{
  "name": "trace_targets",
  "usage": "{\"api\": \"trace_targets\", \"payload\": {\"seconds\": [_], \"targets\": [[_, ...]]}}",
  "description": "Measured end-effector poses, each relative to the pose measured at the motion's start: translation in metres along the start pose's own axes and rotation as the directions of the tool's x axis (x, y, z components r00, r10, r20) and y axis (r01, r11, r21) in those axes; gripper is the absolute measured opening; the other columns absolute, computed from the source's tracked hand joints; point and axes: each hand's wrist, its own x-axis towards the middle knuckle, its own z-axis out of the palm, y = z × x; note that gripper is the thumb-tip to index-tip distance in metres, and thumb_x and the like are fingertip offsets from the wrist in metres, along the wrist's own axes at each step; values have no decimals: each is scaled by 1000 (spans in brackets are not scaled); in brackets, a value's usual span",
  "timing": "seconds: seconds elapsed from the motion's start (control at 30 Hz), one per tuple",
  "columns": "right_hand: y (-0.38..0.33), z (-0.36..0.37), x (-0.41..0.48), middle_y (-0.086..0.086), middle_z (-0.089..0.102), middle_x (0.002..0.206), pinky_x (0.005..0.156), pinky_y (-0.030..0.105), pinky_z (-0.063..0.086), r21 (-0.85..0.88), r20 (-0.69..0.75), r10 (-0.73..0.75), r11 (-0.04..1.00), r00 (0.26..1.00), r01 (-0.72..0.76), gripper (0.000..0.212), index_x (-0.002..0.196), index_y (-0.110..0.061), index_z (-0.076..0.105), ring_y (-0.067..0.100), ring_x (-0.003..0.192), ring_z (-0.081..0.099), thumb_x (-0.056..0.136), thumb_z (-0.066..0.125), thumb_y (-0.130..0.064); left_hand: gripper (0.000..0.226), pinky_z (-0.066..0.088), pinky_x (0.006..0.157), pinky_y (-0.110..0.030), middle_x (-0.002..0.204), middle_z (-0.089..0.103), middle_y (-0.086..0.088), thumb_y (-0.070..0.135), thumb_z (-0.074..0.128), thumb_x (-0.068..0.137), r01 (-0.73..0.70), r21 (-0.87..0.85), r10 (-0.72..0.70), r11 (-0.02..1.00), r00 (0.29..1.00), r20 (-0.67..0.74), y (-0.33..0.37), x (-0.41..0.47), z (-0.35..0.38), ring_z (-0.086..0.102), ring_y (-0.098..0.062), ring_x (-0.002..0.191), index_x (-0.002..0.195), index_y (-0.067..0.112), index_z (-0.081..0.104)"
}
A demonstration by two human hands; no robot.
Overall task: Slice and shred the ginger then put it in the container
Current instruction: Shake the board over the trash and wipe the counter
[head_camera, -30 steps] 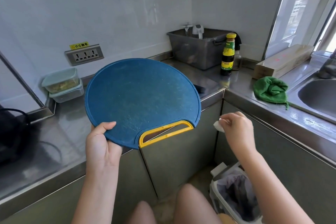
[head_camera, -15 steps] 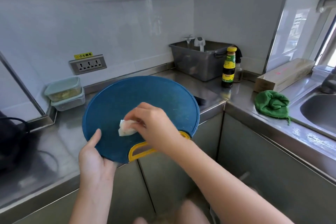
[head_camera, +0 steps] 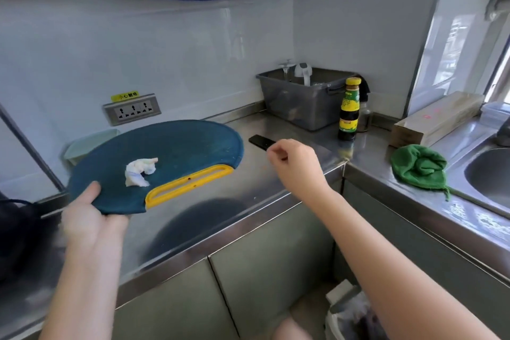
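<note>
My left hand (head_camera: pixel 91 212) grips the lower left edge of a round blue cutting board (head_camera: pixel 187 146) with a yellow handle slot, holding it almost flat just above the steel counter (head_camera: pixel 248 201). A crumpled white tissue (head_camera: pixel 139 171) lies on the board. My right hand (head_camera: pixel 295 165) hovers to the right of the board with loosely curled fingers and nothing in them. It is right beside a black knife handle (head_camera: pixel 260 141) lying on the counter. A pale green lidded container (head_camera: pixel 82 146) peeks out behind the board. No ginger is visible.
At the back stand a grey plastic tub (head_camera: pixel 303 99) and a dark sauce bottle (head_camera: pixel 349 110). A green cloth (head_camera: pixel 418 168) lies beside the sink (head_camera: pixel 488 174), with a wooden box (head_camera: pixel 436 119) behind it. A lined bin (head_camera: pixel 356 317) stands on the floor.
My right hand let go of the tissue, left it on the board and moved right toward the knife handle. The board was lowered and tilted flatter over the counter.
</note>
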Motion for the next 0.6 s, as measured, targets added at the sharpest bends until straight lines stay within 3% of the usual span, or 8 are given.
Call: {"api": "trace_targets", "payload": {"seconds": [0.1, 0.2, 0.27, 0.33, 0.4, 0.5, 0.6], "targets": [[49, -13, 8, 9, 64, 103, 80, 31, 45, -136, -16, 218, 966, 976, -218, 20, 100, -10, 67, 27, 96, 59, 91, 51, -17, 28, 51, 81, -40, 112, 67, 0, 14, 44, 97, 46, 7, -46, 999, 999, -9, -23, -1, 7, 66, -17, 97, 122, 14, 54], [95, -40, 13, 15, 53, 126, 95, 37, 38, -355, -105, 375, 851, 921, -386, 32, 119, -10, 58, 36, 117, 46, 93, 46, -25, 29, 50, 84, -41, 114, 68, -2, 12, 41, 97, 117, 12, -117, 993, 993, 30, -47, 2, 12, 67, -19, 99, 123, 11, 55], [120, -62, 15, 16, 30, 147, 109, 51, 23, -464, -170, 525, 704, 834, -538, 43, 135, -18, 43, 41, 136, 22, 93, 45, -30, 33, 49, 85, -42, 120, 65, -5, 12, 41, 97, 148, -6, -147, 989, 988, 40, -57, 4, 16, 65, -21, 103, 128, 9, 52], [143, -82, 15, 17, 4, 157, 111, 60, 7, -487, -219, 651, 572, 726, -660, 53, 144, -29, 27, 44, 142, -2, 95, 45, -31, 31, 48, 89, -43, 119, 65, -6, 11, 41, 97, 165, -35, -163, 986, 985, 58, -64, 6, 18, 65, -23, 104, 125, 9, 54], [167, -96, 15, 16, -9, 157, 111, 62, 5, -466, -240, 723, 500, 648, -730, 56, 147, -38, 17, 44, 141, -9, 97, 42, -34, 28, 48, 89, -43, 117, 66, -6, 11, 41, 97, 159, -50, -157, 986, 986, 55, -68, 6, 21, 65, -23, 103, 120, 9, 56], [195, -103, 11, 19, -6, 156, 112, 57, 10, -446, -214, 788, 447, 578, -775, 57, 146, -45, 15, 45, 140, 2, 97, 44, -38, 32, 48, 89, -44, 120, 65, -8, 11, 41, 96, 166, -74, -164, 983, 986, 34, -66, 8, 22, 64, -26, 105, 127, 8, 52], [209, -107, 13, 27, 30, 138, 104, 50, 28, -506, -282, 686, 487, 671, -712, 50, 136, -20, 37, 45, 126, 31, 90, 56, -19, 31, 47, 89, -45, 113, 67, -11, 11, 38, 97, 172, -90, -172, 981, 985, 10, -55, 10, 22, 65, -28, 99, 124, 5, 53]]}}
